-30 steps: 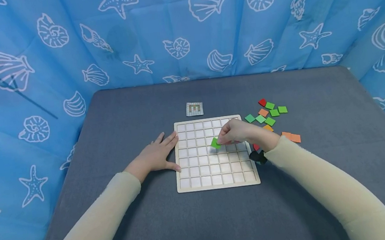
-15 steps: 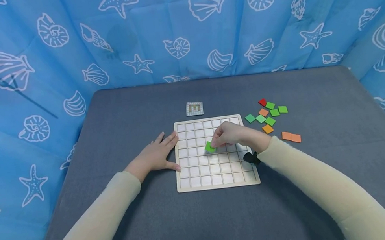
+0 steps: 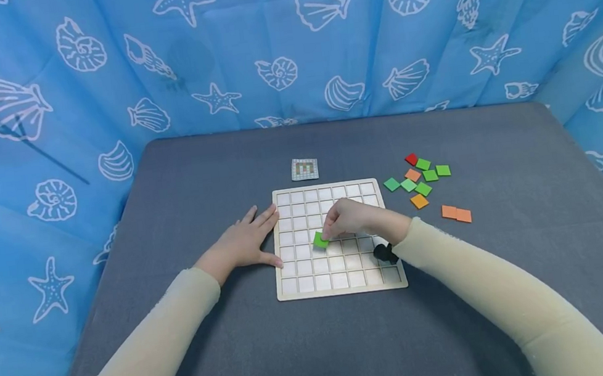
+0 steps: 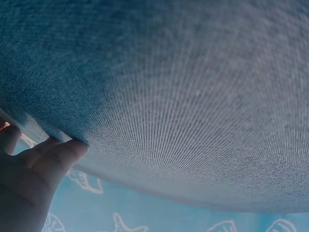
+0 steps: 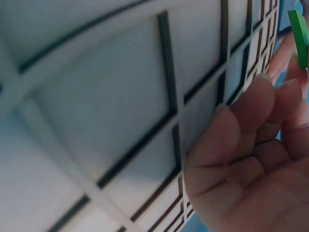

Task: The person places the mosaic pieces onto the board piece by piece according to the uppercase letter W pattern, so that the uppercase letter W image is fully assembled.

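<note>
A white board with a grid of square cells lies on the dark table. My right hand pinches a green tile over the board's middle-left cells; in the right wrist view the tile shows at the upper right, above the curled lower fingers of the hand. Spread flat, my left hand rests with fingertips and thumb at the board's left edge. The left wrist view shows part of that hand against the table cloth.
A small card with a patterned grid lies behind the board. To the board's right are several loose tiles: green, a red one, and orange. A blue shell-print curtain hangs behind the table.
My right hand has moved left and toward the near side with the green tile, from the board's centre to its left-middle cells. The left hand has stayed in place.
</note>
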`<state>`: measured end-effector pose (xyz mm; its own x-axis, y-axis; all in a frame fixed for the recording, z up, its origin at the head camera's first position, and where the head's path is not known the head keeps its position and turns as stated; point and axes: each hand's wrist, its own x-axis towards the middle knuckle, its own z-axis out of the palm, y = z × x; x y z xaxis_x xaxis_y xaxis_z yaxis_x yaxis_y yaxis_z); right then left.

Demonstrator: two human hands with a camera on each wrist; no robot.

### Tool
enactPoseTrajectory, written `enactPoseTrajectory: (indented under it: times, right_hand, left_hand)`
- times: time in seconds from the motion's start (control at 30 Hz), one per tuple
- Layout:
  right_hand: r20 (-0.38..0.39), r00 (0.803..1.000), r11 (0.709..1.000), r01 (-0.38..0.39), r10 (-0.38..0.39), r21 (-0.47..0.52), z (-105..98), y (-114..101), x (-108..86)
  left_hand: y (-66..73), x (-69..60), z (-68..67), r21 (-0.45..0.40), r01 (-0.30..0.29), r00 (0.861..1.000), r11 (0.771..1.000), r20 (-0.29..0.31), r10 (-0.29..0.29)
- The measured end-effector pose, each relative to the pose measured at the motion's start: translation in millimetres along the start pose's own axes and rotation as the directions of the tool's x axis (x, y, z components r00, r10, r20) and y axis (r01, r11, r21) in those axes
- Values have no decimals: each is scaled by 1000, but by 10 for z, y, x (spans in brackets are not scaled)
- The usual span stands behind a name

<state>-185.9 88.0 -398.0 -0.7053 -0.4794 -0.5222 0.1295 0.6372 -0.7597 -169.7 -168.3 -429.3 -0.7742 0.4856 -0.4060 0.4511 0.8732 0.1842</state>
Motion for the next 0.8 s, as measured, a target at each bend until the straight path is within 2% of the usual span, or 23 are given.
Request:
enactPoseTrajectory:
  times: [0.1, 0.37, 0.57, 0.8]
  right_hand:
    - [-4, 1000, 1000, -10, 10, -2, 44, -22, 10]
    - [-41, 999, 994, -23, 18, -106, 128, -76, 58]
    - [-53, 999, 989, -15, 8, -148, 212, -93, 137]
    - [-80, 996, 976, -51, 34, -211, 307, -171, 193]
  left_hand:
    - [-2, 3, 1, 5, 2, 1000, 1000, -1, -2]
    - [10, 9, 7, 8, 22, 1000, 1000, 0, -22]
    - [12, 16, 12, 9, 25, 1000, 1000, 4, -25]
    - [10, 9, 2, -1, 28, 1000, 1000, 7, -28]
